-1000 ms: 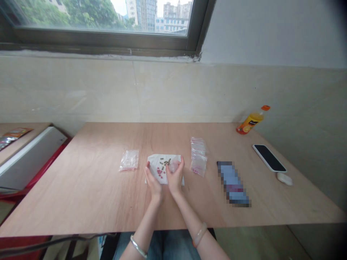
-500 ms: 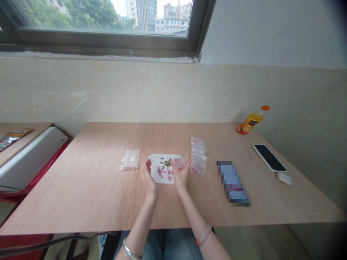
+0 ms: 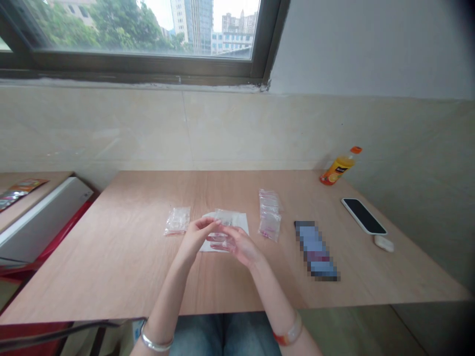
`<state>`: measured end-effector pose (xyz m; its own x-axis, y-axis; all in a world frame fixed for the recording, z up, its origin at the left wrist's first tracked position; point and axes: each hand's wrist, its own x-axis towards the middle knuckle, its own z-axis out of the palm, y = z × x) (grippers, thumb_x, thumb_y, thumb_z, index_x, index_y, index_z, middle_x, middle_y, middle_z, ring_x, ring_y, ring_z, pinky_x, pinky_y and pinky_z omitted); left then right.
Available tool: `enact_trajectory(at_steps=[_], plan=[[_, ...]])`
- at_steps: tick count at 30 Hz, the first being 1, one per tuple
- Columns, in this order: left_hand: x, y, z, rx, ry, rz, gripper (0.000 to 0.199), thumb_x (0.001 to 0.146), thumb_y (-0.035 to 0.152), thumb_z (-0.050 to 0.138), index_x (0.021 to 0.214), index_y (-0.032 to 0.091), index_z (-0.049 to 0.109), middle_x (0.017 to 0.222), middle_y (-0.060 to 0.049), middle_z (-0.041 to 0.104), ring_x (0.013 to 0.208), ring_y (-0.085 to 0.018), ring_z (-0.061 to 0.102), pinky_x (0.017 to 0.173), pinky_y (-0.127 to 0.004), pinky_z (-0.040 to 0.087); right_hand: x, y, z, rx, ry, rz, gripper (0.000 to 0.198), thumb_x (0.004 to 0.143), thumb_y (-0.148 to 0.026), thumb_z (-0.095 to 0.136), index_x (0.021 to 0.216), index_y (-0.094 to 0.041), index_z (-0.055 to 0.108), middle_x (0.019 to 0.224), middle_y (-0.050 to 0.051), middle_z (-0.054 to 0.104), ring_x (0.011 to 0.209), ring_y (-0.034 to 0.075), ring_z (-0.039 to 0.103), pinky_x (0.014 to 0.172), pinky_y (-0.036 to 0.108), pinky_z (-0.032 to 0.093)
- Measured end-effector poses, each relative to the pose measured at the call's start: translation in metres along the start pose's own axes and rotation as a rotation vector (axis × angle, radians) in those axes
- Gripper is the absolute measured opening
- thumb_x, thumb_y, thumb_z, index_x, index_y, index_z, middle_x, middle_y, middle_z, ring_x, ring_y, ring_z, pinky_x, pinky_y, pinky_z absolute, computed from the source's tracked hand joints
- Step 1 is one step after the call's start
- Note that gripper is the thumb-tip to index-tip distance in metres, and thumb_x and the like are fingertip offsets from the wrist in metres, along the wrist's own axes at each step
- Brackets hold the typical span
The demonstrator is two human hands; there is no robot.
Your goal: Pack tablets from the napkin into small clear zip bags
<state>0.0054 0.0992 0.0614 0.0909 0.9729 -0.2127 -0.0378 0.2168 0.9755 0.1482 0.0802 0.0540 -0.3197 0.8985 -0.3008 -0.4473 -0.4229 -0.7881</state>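
Right of the flat bags (image 3: 177, 220), the left hand (image 3: 197, 234) and right hand (image 3: 245, 246) hold a clear bag (image 3: 227, 215) in a narrow grip over white paper (image 3: 207, 246). Bag handling seems in hand; the next move likely calls for a steady pinch.

- Bottle (image 3: 338, 169) of orange drink with an orange cap: on the desk (image 3: 111, 277), by its far right corner.
- White-edged phone (image 3: 363, 216), screen dark: near the desk's right edge.
- Small rounded white object (image 3: 384, 243): on the right part of the desk.
- Dark-edged device (image 3: 316, 251), its screen pixelated: on the desk, right of its middle.
- Pale tiled wall (image 3: 148, 128): behind the desk.
- Dark-framed window (image 3: 148, 64), trees and tall buildings outside: above the desk.
- Silver and orange packet (image 3: 22, 192): left of the desk.
- Black cable (image 3: 55, 337): below the desk's front left edge.
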Motion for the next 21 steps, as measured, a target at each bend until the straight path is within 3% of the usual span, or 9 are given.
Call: enact_trajectory(at_steps=[3, 7, 12, 15, 17, 19, 21], plan=[[0.006, -0.004, -0.015, 0.015, 0.136, 0.062, 0.022, 0.061, 0.036, 0.076, 0.069, 0.017, 0.07, 0.071, -0.005, 0.072, 0.072, -0.019, 0.066, 0.071, -0.029, 0.051, 0.009, 0.013, 0.005, -0.006, -0.025, -0.001, 0.035, 0.068, -0.039, 0.075, 0.092, -0.013, 0.066, 0.095, 0.008, 0.071, 0.075, 0.02, 0.071, 0.07, 0.035, 0.057], [0.016, -0.005, -0.04, 0.048, 0.26, 0.072, 0.027, 0.058, 0.038, 0.077, 0.07, 0.015, 0.07, 0.069, -0.006, 0.072, 0.069, -0.019, 0.066, 0.067, -0.029, 0.051, 0.031, 0.033, 0.019, -0.052, 0.133, -0.098, 0.032, 0.069, -0.037, 0.074, 0.086, -0.013, 0.061, 0.074, 0.004, 0.068, 0.064, 0.016, 0.069, 0.063, 0.028, 0.057], [0.03, 0.005, -0.072, 0.127, 0.386, 0.117, 0.032, 0.057, 0.039, 0.076, 0.076, 0.014, 0.072, 0.069, -0.007, 0.072, 0.063, -0.018, 0.064, 0.059, -0.026, 0.049, 0.061, 0.048, 0.051, -0.3, 0.355, -0.249, 0.043, 0.075, -0.03, 0.065, 0.112, -0.016, 0.048, 0.068, -0.002, 0.063, 0.055, 0.017, 0.064, 0.055, 0.03, 0.055], [0.04, 0.006, -0.09, 0.156, 0.424, 0.214, 0.031, 0.059, 0.039, 0.073, 0.077, 0.013, 0.073, 0.073, -0.008, 0.073, 0.069, -0.019, 0.066, 0.065, -0.027, 0.05, 0.068, 0.051, 0.07, -0.533, 0.445, -0.386, 0.052, 0.08, -0.029, 0.057, 0.128, -0.017, 0.041, 0.083, 0.003, 0.065, 0.07, 0.019, 0.067, 0.066, 0.032, 0.056], [0.049, 0.001, -0.103, 0.223, 0.44, 0.236, 0.032, 0.063, 0.039, 0.07, 0.08, 0.013, 0.072, 0.077, -0.009, 0.074, 0.073, -0.02, 0.067, 0.068, -0.028, 0.051, 0.068, 0.05, 0.08, -0.748, 0.456, -0.408, 0.061, 0.082, -0.024, 0.055, 0.139, -0.016, 0.033, 0.105, 0.011, 0.064, 0.092, 0.023, 0.066, 0.079, 0.035, 0.054], [0.057, -0.008, -0.114, 0.355, 0.447, 0.213, 0.031, 0.067, 0.039, 0.066, 0.084, 0.014, 0.072, 0.078, -0.009, 0.074, 0.075, -0.02, 0.068, 0.07, -0.028, 0.051, 0.065, 0.05, 0.089, -1.021, 0.411, -0.397, 0.065, 0.082, -0.018, 0.052, 0.143, -0.015, 0.032, 0.132, 0.019, 0.052, 0.118, 0.028, 0.055, 0.094, 0.041, 0.048], [0.064, -0.02, -0.123, 0.485, 0.452, 0.165, 0.03, 0.07, 0.038, 0.064, 0.086, 0.015, 0.072, 0.075, -0.008, 0.073, 0.075, -0.021, 0.069, 0.07, -0.029, 0.051, 0.061, 0.052, 0.095, -1.272, 0.313, -0.375, 0.057, 0.083, -0.015, 0.049, 0.14, -0.013, 0.041, 0.147, 0.019, 0.037, 0.135, 0.031, 0.038, 0.107, 0.045, 0.036]])
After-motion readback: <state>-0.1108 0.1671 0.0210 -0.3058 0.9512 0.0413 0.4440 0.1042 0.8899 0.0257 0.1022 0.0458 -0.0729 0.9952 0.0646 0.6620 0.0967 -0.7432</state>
